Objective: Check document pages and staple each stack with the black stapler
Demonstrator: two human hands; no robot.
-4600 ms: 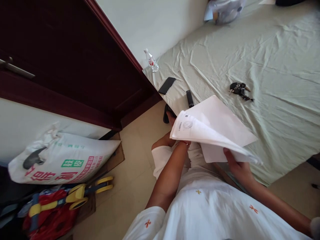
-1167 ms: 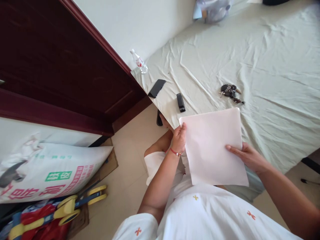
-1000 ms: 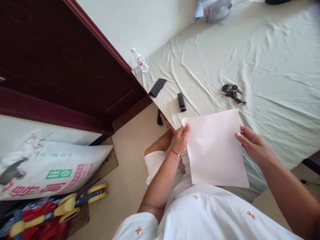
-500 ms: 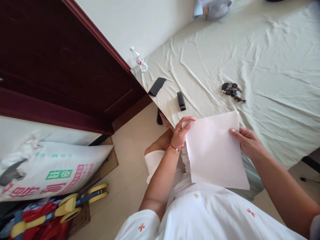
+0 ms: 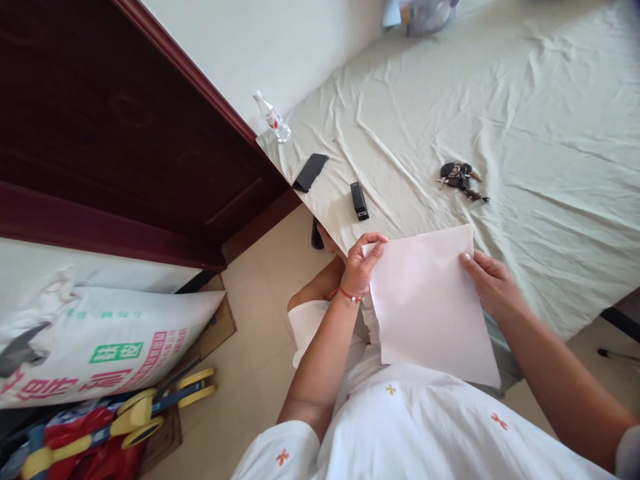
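Note:
A stack of white paper sheets (image 5: 427, 307) rests over my lap and the near edge of the bed (image 5: 525, 100). My left hand (image 5: 363, 263), with a red bracelet at the wrist, pinches the stack's top left corner. My right hand (image 5: 493, 283) grips its upper right edge, fingers curled onto the top sheet. The sheet facing me is blank.
On the pale green sheet lie a bunch of keys (image 5: 460, 179), a small black device (image 5: 359, 201), a black phone (image 5: 310, 172) and a water bottle (image 5: 271, 118). A dark red door (image 5: 125, 133) stands left. A printed sack (image 5: 100, 340) and a red-yellow toy (image 5: 125, 420) sit on the floor.
The folded-over sheets were squared into a flat stack. In the last second my right hand slid from the side edge up to the top right corner; my left fingers curled onto the top left corner.

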